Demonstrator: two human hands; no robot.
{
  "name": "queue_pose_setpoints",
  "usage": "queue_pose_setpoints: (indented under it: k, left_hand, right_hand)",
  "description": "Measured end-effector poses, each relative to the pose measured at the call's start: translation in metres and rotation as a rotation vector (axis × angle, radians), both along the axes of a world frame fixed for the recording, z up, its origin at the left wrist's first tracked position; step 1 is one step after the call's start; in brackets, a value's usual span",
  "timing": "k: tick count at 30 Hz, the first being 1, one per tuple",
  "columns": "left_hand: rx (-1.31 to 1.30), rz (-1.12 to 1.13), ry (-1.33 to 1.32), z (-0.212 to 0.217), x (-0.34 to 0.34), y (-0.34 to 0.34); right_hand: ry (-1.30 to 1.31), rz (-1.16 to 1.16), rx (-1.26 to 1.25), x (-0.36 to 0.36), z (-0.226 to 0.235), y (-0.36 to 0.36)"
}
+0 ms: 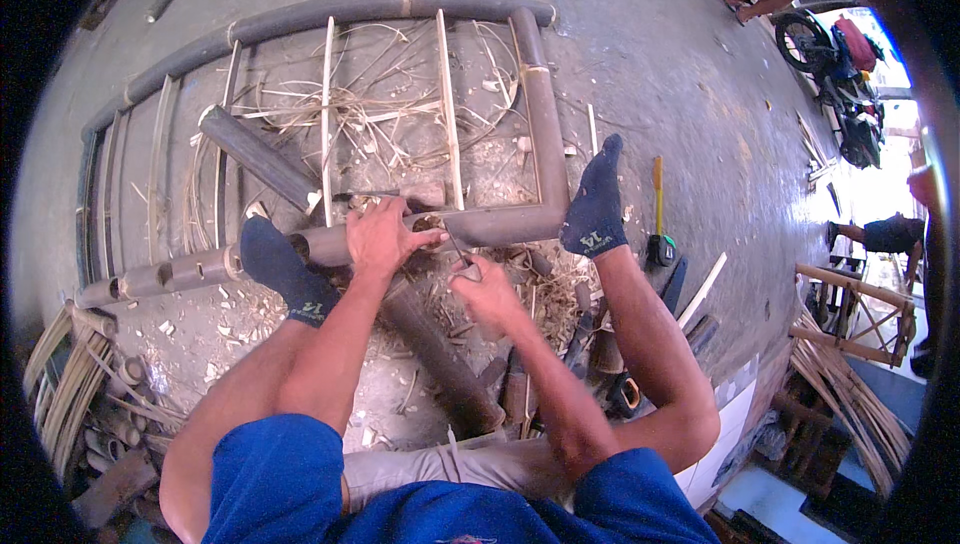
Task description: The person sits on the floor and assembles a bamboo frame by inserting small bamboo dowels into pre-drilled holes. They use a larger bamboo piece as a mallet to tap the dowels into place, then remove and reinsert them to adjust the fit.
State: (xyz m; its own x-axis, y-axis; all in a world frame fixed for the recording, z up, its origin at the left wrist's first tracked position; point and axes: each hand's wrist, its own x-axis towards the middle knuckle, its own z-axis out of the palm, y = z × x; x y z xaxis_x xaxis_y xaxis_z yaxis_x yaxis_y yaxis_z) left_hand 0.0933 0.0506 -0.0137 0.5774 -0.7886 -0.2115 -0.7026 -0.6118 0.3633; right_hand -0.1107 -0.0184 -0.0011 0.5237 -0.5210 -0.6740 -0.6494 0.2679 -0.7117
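Note:
A dark bamboo frame lies on the floor, its near pole (510,227) crossing in front of me with several holes cut in it. My left hand (378,236) is closed over this pole, its thumb beside a rough-edged hole (428,225). In my right hand (484,296), just below the pole, is a thin-bladed tool (453,241); its blade points up to the hole and its handle is hidden by my fingers. My socked feet (597,199) rest at the pole, one on each side of my hands.
Thin slats (327,124) join the near pole to the far pole (370,6). A loose bamboo piece (258,157) leans across the frame. Shavings litter the floor. Right of my foot lies a tape measure (660,250). A motorbike (845,74) and other people are at the right.

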Motion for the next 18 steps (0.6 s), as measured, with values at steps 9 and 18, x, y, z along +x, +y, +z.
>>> queue_pose_setpoints:
  k: [9, 18]
  left_hand:
    - [-0.192, -0.048, 0.037, -0.015, 0.008, 0.006]
    - [-0.725, 0.476, 0.907, -0.032, 0.046, 0.018]
  right_hand:
    - [0.169, 0.858, -0.269, 0.05, 0.022, -0.121]
    - [-0.088, 0.222, 0.115, 0.0, -0.028, 0.012]
